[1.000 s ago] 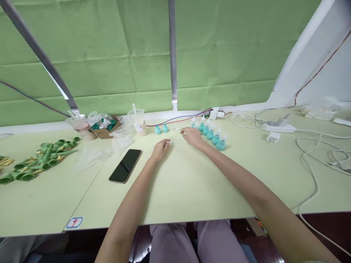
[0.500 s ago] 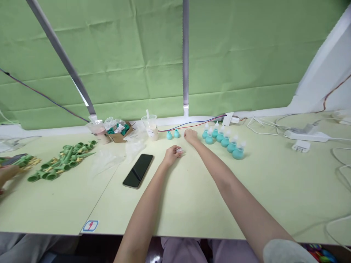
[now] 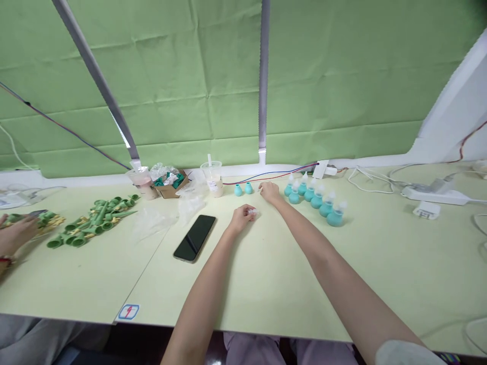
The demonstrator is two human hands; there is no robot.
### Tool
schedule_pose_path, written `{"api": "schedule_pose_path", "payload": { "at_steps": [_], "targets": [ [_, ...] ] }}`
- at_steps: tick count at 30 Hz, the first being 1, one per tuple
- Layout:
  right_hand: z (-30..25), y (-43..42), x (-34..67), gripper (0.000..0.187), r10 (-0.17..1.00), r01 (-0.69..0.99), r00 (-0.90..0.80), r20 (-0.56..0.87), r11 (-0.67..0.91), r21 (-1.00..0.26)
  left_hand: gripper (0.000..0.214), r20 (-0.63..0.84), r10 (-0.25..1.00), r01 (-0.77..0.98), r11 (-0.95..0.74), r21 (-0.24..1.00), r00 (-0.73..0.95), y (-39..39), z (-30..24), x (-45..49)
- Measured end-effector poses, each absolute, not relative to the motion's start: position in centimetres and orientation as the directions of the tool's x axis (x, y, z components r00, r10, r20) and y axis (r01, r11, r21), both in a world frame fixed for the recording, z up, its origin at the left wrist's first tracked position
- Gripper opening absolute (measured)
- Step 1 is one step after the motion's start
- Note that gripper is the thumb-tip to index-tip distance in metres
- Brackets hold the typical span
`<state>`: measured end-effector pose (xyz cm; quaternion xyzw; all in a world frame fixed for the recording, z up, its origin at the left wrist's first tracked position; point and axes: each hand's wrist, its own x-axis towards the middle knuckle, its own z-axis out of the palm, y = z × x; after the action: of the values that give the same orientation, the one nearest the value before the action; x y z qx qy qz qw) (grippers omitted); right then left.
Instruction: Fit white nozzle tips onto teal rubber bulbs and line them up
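My left hand (image 3: 242,218) rests on the table, its fingers pinched round a small clear plastic piece (image 3: 254,214) whose exact kind I cannot make out. Farther off, my right hand (image 3: 269,192) lies with its fingers curled down at the tabletop; what they hold, if anything, is hidden. Just left of it stand two small turquoise bulbs without tips, a left bulb (image 3: 238,190) and a right bulb (image 3: 248,188). To the right of my right hand are several turquoise squeeze bulbs (image 3: 335,217) with clear pointed nozzles, standing upright in rows.
A black phone (image 3: 195,238) lies left of my left arm. Behind it are a plastic bag (image 3: 190,203), a drink cup (image 3: 213,180) and a cardboard box (image 3: 171,191). Green horn-like parts (image 3: 95,223) lie near a co-worker's hand (image 3: 17,235). A power strip (image 3: 436,194) sits at the right.
The view has shifted slightly, so the table's things appear a little to the right. Both my hands keep nearly the same places. More of the co-worker's hand shows at the left.
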<state>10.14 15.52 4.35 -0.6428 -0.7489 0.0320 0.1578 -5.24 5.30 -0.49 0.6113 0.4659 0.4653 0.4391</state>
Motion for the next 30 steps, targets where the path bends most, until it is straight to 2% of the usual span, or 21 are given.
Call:
{"api": "schedule_pose_path", "payload": {
  "at_steps": [9,13,17,22,30],
  "targets": [
    [4.8,14.0,10.0,0.021,0.951,0.896,-0.163,0.264,0.255,-0.364,0.015,0.184,0.972,0.165,-0.208,0.964,0.146,5.3,-0.6,-5.4],
    [6.1,11.1,10.2,0.014,0.896,0.813,-0.28,0.346,0.413,-0.41,0.016,0.202,0.966,0.186,-0.23,0.955,0.16,5.2,-0.5,-5.4],
    [6.1,6.3,12.2,0.009,0.767,0.669,-0.445,0.462,0.628,-0.397,0.02,0.232,0.952,0.209,-0.273,0.939,0.2,4.9,0.0,-4.9],
    [4.8,2.2,15.1,0.01,0.757,0.699,-0.428,0.494,0.624,-0.349,0.024,0.235,0.935,0.204,-0.292,0.934,0.264,4.3,0.5,-4.0],
    [3.4,1.5,15.8,0.01,0.744,0.694,-0.388,0.545,0.624,-0.358,0.029,0.212,0.931,0.174,-0.271,0.947,0.299,3.6,0.9,-2.7]
  ]
}}
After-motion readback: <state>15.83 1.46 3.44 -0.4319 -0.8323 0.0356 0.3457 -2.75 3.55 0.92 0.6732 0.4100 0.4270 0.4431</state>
